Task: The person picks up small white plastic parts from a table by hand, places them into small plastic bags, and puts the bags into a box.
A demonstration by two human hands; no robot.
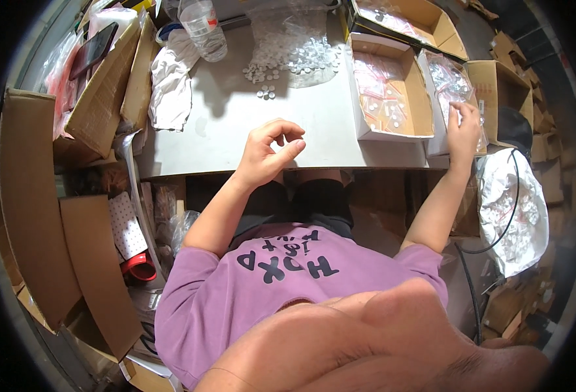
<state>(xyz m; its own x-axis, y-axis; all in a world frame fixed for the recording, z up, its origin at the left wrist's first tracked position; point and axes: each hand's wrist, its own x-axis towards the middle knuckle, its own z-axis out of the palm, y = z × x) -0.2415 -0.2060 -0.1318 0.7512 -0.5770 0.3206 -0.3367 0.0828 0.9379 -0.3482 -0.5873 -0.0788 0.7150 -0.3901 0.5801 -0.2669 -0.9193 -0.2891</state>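
Observation:
My left hand (pixel 270 153) hovers over the front middle of the grey table (pixel 236 130), fingers curled, thumb and forefinger almost meeting; whether anything small lies inside them is hidden. My right hand (pixel 463 127) reaches into a white open box (pixel 433 140) at the table's right end and pinches a small clear plastic bag (pixel 456 91) among several like it. A heap of small white discs (pixel 288 59) lies on clear plastic at the back of the table, with a few stray ones (pixel 266 93) nearer.
A second box of filled small bags (pixel 392 91) sits between my hands. A water bottle (pixel 203 29) and a white cloth (pixel 170 85) are back left. Cardboard boxes (pixel 98 85) crowd the left, a phone (pixel 92 49) on one. A white sack (pixel 520 215) with a black cable hangs on the right.

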